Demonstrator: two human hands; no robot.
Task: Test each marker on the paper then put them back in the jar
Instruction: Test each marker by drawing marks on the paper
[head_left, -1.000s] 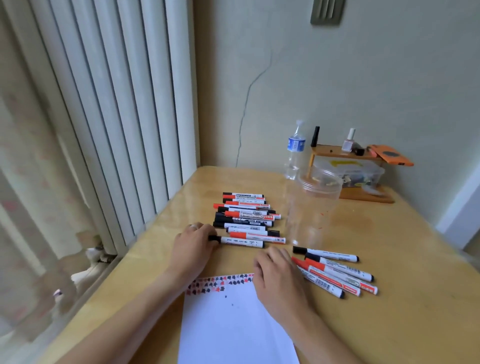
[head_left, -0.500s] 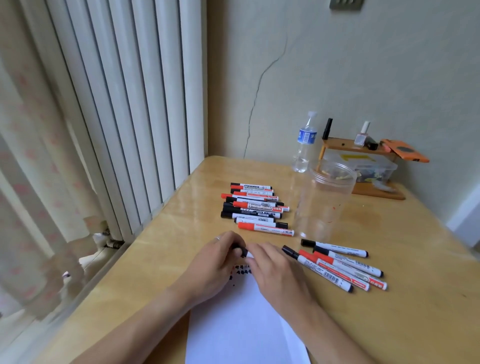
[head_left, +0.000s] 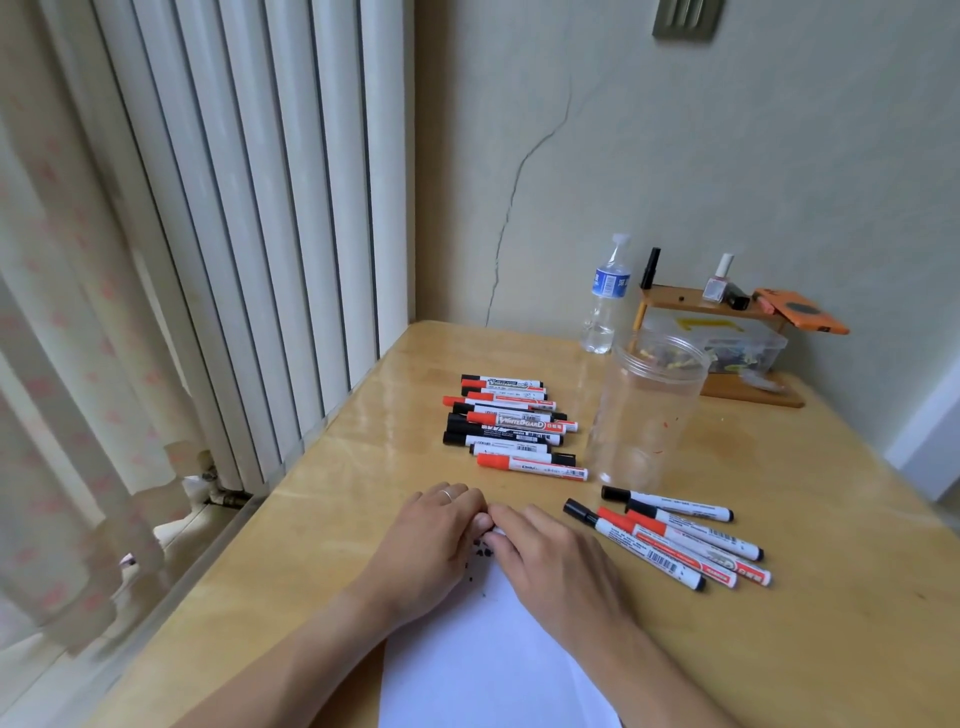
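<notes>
Left hand (head_left: 434, 540) and right hand (head_left: 545, 558) met fingertip to fingertip over the paper's (head_left: 483, 670) far edge, fingers curled on a marker (head_left: 497, 531) barely visible; stacked markers (head_left: 511, 428) left of the jar (head_left: 649, 415), five markers (head_left: 670, 538) before it.

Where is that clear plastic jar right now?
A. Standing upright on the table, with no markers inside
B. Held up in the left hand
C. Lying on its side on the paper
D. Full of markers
A: the jar stands upright on the table, see-through and without markers; markers lie beside it.
</notes>
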